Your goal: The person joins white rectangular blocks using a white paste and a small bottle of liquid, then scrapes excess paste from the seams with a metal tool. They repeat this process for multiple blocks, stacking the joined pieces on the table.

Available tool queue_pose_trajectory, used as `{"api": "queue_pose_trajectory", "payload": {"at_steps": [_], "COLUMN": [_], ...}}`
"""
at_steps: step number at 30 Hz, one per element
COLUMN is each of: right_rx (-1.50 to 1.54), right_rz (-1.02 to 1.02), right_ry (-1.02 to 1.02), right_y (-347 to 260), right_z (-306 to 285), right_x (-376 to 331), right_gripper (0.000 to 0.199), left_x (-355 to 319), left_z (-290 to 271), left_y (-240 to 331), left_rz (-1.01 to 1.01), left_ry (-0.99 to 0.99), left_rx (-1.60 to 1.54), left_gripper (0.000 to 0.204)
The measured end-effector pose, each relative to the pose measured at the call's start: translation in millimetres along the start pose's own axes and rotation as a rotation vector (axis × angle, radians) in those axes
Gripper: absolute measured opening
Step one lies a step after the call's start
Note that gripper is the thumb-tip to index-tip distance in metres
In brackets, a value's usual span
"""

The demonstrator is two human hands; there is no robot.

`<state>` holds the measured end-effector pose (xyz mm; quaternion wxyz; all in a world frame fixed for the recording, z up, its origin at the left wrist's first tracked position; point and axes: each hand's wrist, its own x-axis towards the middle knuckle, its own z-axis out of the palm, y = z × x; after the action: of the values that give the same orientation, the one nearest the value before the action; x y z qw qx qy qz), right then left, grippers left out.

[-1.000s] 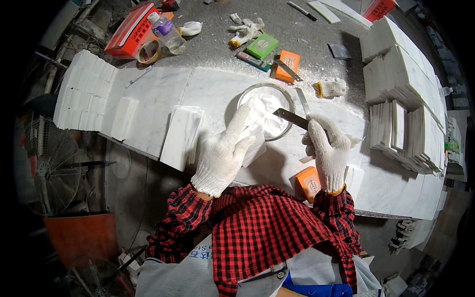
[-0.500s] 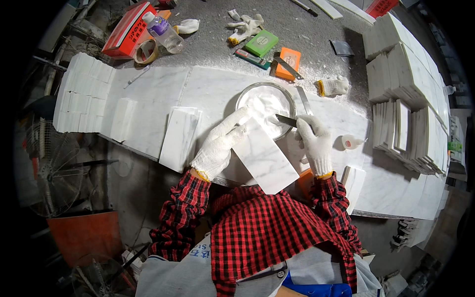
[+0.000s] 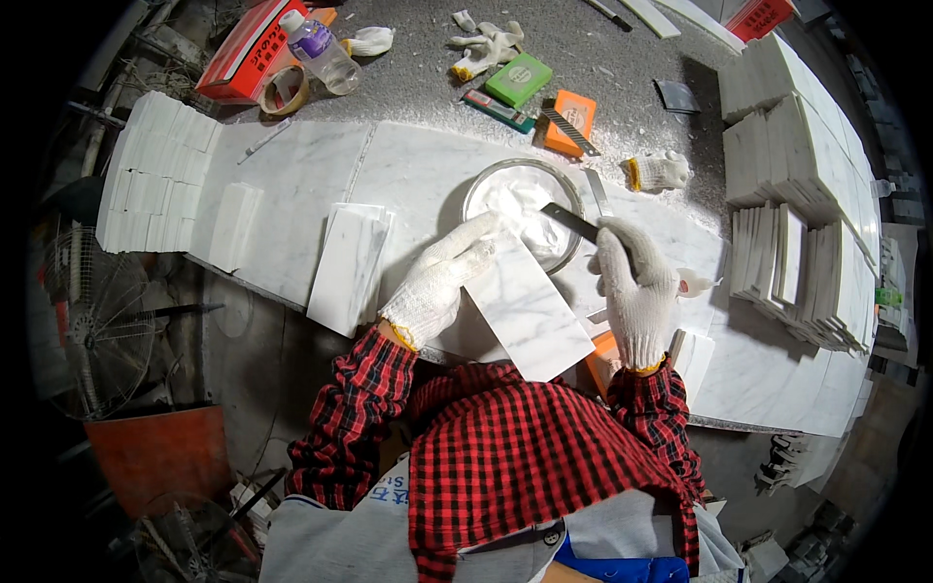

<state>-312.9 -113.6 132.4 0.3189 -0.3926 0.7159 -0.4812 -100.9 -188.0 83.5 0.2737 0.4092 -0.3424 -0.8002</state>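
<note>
Left hand (image 3: 439, 282) grips the marble tile (image 3: 525, 309), long axis running near-right; right hand (image 3: 637, 291) fingers closed on a scraper (image 3: 573, 223) over the bowl (image 3: 525, 209) just beyond.

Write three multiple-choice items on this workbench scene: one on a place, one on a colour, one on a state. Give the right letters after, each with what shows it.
1. Where does the round metal bowl of white paste stand?
A. on the white marble slab worktop, just beyond the hands
B. on the floor beside the fan
C. on top of the tile stacks at the right

2. What colour is the small flat box lying on the grey surface beyond the slab?
A. blue
B. green
C. black

3. What is the gloved left hand doing?
A. lying flat and empty
B. holding a plastic bottle
C. gripping the rectangular white marble tile by its edge

Answers: 1 A, the bowl sits on the slab ahead of both gloves. 2 B, its top is plainly green. 3 C, the fingers wrap the tile's edge while the gloved right hand holds a flat metal scraper blade over the bowl.
</note>
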Motion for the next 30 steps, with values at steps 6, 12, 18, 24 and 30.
{"api": "queue_pose_trajectory", "payload": {"at_steps": [6,12,18,24,30], "right_rx": [0.0,0.001,0.037,0.082,0.354], "right_rz": [-0.007,-0.028,-0.032,0.18,0.39], "right_ry": [0.092,0.138,0.154,0.09,0.069], "right_y": [21,20,26,46,72], "right_z": [-18,-34,-50,-63,-60], "right_x": [-4,-14,-33,-89,-155], "right_gripper": [0.021,0.023,0.023,0.024,0.025], "left_x": [7,8,-4,-10,-8], "left_z": [9,29,41,25,18], "left_y": [-12,2,-5,12,11], "left_rz": [-0.008,-0.076,0.052,0.237,0.208], "left_ry": [0.028,-0.056,0.009,-0.012,-0.045], "left_rx": [-0.179,-0.285,-0.017,0.391,0.542], "left_gripper": [0.048,0.05,0.053,0.051,0.051]}}
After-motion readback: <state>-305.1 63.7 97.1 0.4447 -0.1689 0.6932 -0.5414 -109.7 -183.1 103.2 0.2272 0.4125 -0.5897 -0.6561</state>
